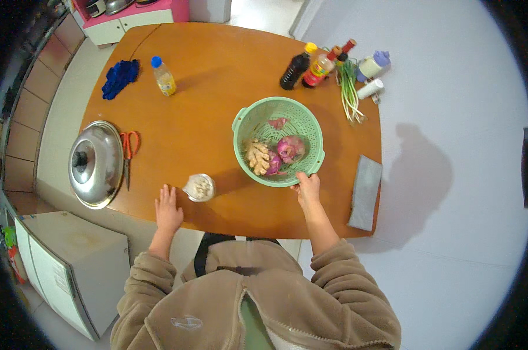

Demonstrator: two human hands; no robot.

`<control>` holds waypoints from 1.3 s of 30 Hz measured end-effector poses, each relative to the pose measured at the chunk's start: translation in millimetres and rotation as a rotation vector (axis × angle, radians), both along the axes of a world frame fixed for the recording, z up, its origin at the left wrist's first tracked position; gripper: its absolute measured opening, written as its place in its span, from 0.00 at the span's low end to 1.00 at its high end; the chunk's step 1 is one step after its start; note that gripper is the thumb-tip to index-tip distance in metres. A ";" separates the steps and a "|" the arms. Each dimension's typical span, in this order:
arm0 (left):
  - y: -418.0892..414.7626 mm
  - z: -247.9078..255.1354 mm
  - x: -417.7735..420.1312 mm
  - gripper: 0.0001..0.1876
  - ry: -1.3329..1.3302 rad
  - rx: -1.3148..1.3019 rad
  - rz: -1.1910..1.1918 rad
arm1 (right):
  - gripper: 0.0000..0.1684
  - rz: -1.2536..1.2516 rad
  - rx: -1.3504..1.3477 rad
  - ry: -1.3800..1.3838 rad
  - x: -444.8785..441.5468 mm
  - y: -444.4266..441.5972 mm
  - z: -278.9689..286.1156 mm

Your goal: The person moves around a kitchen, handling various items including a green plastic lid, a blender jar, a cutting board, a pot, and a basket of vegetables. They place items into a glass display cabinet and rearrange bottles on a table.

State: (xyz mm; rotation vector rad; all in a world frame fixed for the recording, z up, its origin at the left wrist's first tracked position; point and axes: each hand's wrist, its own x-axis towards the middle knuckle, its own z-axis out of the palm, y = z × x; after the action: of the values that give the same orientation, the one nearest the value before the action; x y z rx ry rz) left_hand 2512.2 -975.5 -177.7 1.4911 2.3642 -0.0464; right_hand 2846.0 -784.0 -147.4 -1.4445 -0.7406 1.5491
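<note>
My right hand (pixel 306 190) grips the near rim of a green plastic colander (pixel 278 104). Inside the colander lie a knob of ginger (pixel 257 157), a red onion (pixel 291 148), a second one (pixel 273 163) partly behind the ginger, and a loose piece of onion skin (pixel 278 123). My left hand (pixel 168 210) rests on the table near its front edge, fingers apart and holding nothing. Just right of it stands a small clear container (pixel 212 187) with pale pieces inside, too small to identify.
On the wooden table (pixel 194 127), scissors (pixel 127 151) lie beside a metal lid (pixel 99 175). A blue cloth (pixel 120 79) and small bottle (pixel 164 78) are far left. Sauce bottles (pixel 295 70) and spring onions (pixel 350 94) stand back right; a grey cloth (pixel 364 192) lies right.
</note>
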 end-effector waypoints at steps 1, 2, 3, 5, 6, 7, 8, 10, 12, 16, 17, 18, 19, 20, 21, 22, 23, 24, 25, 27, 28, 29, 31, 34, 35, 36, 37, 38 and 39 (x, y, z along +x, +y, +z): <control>0.6 -1.2 7.0 0.37 -0.014 0.030 0.059 | 0.10 -0.005 0.001 0.006 17.1 -6.1 -3.9; -0.1 -4.3 14.4 0.37 -0.029 0.060 0.115 | 0.11 0.004 -0.010 0.018 35.5 -14.0 -8.3; -4.4 -15.5 17.9 0.37 -0.041 0.111 0.138 | 0.12 0.007 -0.017 0.032 52.7 -20.9 -12.4; -18.1 -40.6 30.1 0.37 -0.074 0.207 0.168 | 0.12 -0.031 -0.011 0.021 84.1 -34.9 -17.8; -16.2 -33.7 45.7 0.37 -0.064 0.164 0.189 | 0.12 -0.072 0.002 -0.010 96.7 -42.5 -23.4; -17.6 -41.4 53.0 0.37 -0.048 0.189 0.179 | 0.12 -0.100 0.021 -0.026 104.9 -45.5 -33.2; -21.5 -50.6 58.1 0.37 -0.033 0.216 0.172 | 0.13 -0.103 0.015 -0.015 116.4 -47.1 -47.0; -28.7 -58.2 72.9 0.37 0.012 0.203 0.175 | 0.14 -0.112 0.036 -0.021 135.7 -56.5 -51.1; -33.8 -67.3 92.2 0.36 -0.004 0.229 0.148 | 0.14 -0.123 0.032 -0.033 155.2 -61.4 -57.3; -30.8 -59.0 135.9 0.36 -0.019 0.147 0.187 | 0.12 -0.172 0.052 -0.023 187.8 -63.5 -59.0; -28.7 -54.7 145.1 0.36 -0.028 0.124 0.202 | 0.11 -0.186 0.077 -0.008 192.4 -61.9 -56.4; -30.6 -52.8 155.1 0.36 -0.031 0.122 0.210 | 0.11 -0.167 0.049 -0.014 198.7 -62.0 -57.2; -31.8 -54.8 161.9 0.36 -0.046 0.136 0.214 | 0.12 -0.159 0.084 -0.010 202.1 -59.6 -58.0; -32.3 -58.8 167.7 0.36 -0.059 0.151 0.220 | 0.13 -0.150 0.119 -0.004 204.5 -56.6 -58.1; -32.9 -58.4 169.4 0.36 -0.067 0.168 0.231 | 0.13 -0.134 0.155 0.008 201.7 -52.1 -55.6; -33.1 -56.7 171.8 0.36 -0.070 0.179 0.231 | 0.14 -0.118 0.143 0.025 199.9 -49.7 -53.2; -38.5 -56.6 176.2 0.36 -0.078 0.150 0.209 | 0.14 -0.098 0.130 0.043 199.4 -50.5 -51.0; -46.4 -59.2 179.1 0.36 -0.077 0.140 0.210 | 0.15 -0.055 0.132 0.071 192.6 -46.0 -50.5; -51.9 -62.7 182.5 0.36 -0.076 0.135 0.212 | 0.15 -0.058 0.122 0.097 188.0 -44.3 -48.8; -59.9 -68.8 192.9 0.33 -0.077 0.232 0.220 | 0.15 -0.032 0.118 0.130 183.5 -46.3 -51.4; -58.1 -66.0 198.3 0.32 -0.090 0.271 0.216 | 0.14 -0.020 0.125 0.134 184.7 -46.4 -53.3; -54.7 -61.0 206.5 0.31 -0.098 0.300 0.209 | 0.14 0.002 0.119 0.127 187.6 -41.9 -55.0; -58.7 -48.1 217.4 0.29 -0.139 0.360 0.246 | 0.13 0.044 0.093 0.094 184.2 -41.3 -51.2; -80.2 -31.4 233.1 0.26 -0.225 0.408 0.336 | 0.12 0.120 0.046 0.137 175.2 -44.5 -42.7; -88.5 -28.4 237.3 0.25 -0.257 0.420 0.367 | 0.12 0.146 0.037 0.144 173.2 -46.0 -42.8; -96.5 -31.3 237.5 0.23 -0.222 0.490 0.368 | 0.13 0.171 0.020 0.135 169.2 -46.3 -42.5; -104.6 -32.9 237.4 0.22 -0.248 0.481 0.405 | 0.13 0.193 0.002 0.126 164.5 -47.7 -42.0; -112.0 -33.8 236.6 0.21 -0.275 0.471 0.438 | 0.13 0.211 -0.015 0.118 160.6 -50.3 -40.3; -118.5 -31.4 237.7 0.20 -0.303 0.459 0.471 | 0.13 0.212 -0.004 0.118 157.0 -55.0 -31.6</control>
State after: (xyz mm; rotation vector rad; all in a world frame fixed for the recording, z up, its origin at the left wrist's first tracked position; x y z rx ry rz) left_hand 2749.9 -1094.0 -209.1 0.9679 2.4948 0.8220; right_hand 3003.0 -839.0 -179.0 -1.2980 -0.8418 1.7816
